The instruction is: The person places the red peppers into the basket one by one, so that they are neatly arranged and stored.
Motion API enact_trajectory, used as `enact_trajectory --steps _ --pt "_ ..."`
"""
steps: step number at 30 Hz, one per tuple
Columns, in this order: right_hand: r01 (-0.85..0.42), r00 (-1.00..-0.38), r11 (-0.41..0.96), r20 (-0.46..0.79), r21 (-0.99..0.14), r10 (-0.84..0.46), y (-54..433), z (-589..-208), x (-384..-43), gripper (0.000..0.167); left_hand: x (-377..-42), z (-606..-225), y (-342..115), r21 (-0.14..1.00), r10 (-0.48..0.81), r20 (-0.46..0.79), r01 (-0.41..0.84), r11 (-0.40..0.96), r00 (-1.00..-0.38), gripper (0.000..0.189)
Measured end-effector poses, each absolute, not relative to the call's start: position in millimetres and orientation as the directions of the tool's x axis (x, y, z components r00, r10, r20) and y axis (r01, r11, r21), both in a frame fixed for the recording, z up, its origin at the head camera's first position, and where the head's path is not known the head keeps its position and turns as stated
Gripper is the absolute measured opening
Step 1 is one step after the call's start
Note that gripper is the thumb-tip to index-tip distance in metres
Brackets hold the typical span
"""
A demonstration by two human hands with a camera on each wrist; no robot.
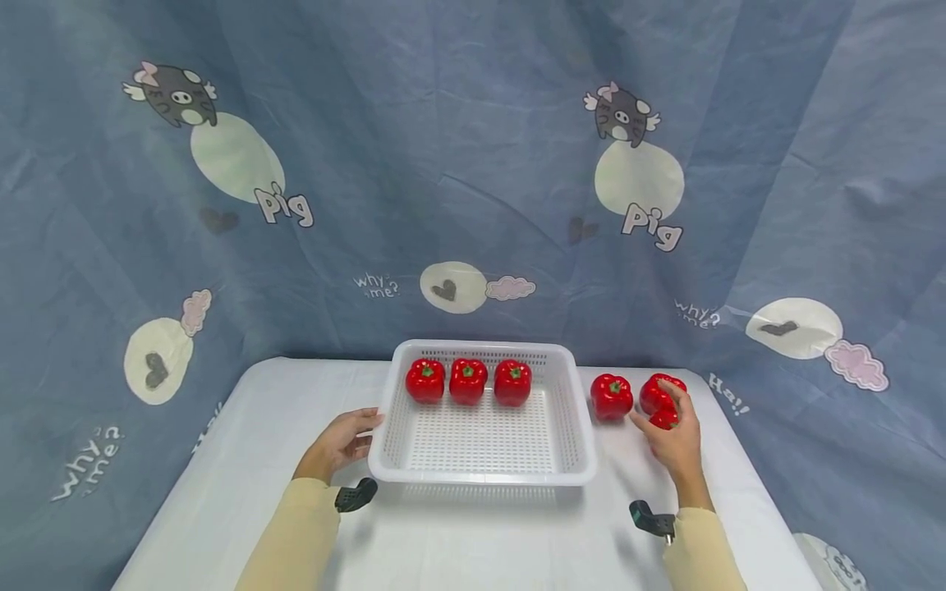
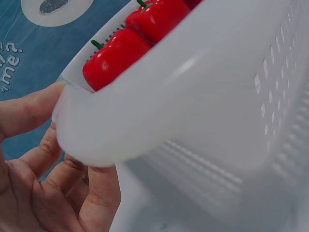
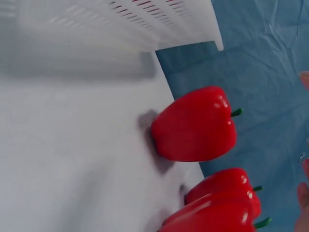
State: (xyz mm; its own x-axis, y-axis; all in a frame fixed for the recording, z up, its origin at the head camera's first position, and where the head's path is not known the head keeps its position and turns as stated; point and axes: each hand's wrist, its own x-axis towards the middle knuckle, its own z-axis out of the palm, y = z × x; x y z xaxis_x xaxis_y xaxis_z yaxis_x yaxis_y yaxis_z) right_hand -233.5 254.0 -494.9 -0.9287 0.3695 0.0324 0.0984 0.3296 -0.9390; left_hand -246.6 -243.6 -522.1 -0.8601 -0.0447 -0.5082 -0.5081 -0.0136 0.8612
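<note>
My left hand (image 1: 347, 443) holds the left rim of a white plastic basket (image 1: 480, 478). In the left wrist view the thumb lies at the top of the rim and the fingers curl beneath it. Three red bell peppers (image 1: 468, 382) stand in a row along the basket's back wall. To the right of the basket, my right hand (image 1: 676, 439) hovers over two red peppers (image 1: 654, 396), thumb and fingers spread apart, partly hiding them. Another red bell pepper (image 3: 195, 125) stands between that pair and the basket. Only bits of the right fingers show at the right wrist view's edge.
The basket stands on a white-covered table (image 1: 480, 542). Behind the table hangs a blue cloth (image 1: 473, 213) printed with pigs and words. A dark camera mount (image 1: 356, 496) sits at the left wrist, and a similar mount (image 1: 652, 519) at the right.
</note>
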Motion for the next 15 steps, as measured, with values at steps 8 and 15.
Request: enact_trajectory --steps 8,15 --pt "0.015 -0.855 0.304 0.145 -0.953 0.498 271 -533 -241 0.072 -246 -521 -244 0.86 -0.039 -0.51 -0.51 -0.023 -0.859 0.049" --pt "0.075 -0.782 0.357 0.167 -0.931 0.6 317 -608 -268 0.073 -246 -519 -244 0.857 -0.035 -0.515 -0.515 -0.03 -0.856 0.05"
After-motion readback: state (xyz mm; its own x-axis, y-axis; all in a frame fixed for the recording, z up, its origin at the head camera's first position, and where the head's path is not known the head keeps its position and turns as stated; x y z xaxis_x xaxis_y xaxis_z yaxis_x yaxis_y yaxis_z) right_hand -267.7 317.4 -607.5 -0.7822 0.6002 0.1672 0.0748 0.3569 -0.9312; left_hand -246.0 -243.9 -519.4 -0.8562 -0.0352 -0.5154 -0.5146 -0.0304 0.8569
